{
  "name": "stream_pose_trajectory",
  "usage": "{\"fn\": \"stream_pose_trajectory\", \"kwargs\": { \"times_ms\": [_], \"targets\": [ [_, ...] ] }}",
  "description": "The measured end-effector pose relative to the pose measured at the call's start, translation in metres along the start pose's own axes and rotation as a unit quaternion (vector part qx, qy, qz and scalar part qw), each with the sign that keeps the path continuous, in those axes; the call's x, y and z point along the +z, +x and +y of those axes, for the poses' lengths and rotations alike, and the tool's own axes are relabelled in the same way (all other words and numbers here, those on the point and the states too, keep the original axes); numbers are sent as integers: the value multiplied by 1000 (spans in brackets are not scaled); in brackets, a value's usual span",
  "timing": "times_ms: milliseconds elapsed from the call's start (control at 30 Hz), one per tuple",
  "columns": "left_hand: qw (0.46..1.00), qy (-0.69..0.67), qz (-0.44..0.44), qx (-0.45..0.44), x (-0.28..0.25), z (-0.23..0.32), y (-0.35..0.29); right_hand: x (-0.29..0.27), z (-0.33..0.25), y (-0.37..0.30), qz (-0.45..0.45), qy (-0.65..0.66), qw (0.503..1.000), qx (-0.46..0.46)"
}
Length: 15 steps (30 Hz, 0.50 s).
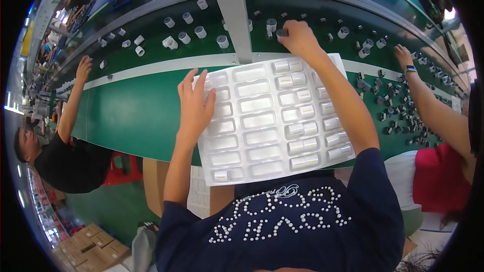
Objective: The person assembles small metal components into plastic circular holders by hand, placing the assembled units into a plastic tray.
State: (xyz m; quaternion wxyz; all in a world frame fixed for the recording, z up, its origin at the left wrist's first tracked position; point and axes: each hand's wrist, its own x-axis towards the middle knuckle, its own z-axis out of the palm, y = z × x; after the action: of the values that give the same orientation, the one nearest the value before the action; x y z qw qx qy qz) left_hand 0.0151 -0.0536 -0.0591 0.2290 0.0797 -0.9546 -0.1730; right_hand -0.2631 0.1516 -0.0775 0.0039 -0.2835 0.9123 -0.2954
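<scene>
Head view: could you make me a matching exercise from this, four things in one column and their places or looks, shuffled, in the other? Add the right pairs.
Things
1. Left hand
2. Right hand
3. Tray
4. Seat

Places and looks
A. White, with rows of compartments, some filled
B. Red, beside the person in a black shirt at the left
C. Fingers spread, at the tray's left side
D. Over the green belt beyond the tray, fingertips at a grey cylinder

Right pairs: 1-C, 2-D, 3-A, 4-B
</scene>
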Motion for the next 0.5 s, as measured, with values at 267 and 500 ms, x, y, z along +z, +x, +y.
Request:
{"fn": "stream_pose_trajectory", "kwargs": {
  "times_ms": [267, 500],
  "targets": [
    [1000, -13, -25, -5, 2, -23, 5, 5, -44, 7, -26, -158, 987, -32],
    [897, -372, 33, -237, -3, 0, -19, 43, -34, 21, -73, -170, 981, -63]
  ]
}}
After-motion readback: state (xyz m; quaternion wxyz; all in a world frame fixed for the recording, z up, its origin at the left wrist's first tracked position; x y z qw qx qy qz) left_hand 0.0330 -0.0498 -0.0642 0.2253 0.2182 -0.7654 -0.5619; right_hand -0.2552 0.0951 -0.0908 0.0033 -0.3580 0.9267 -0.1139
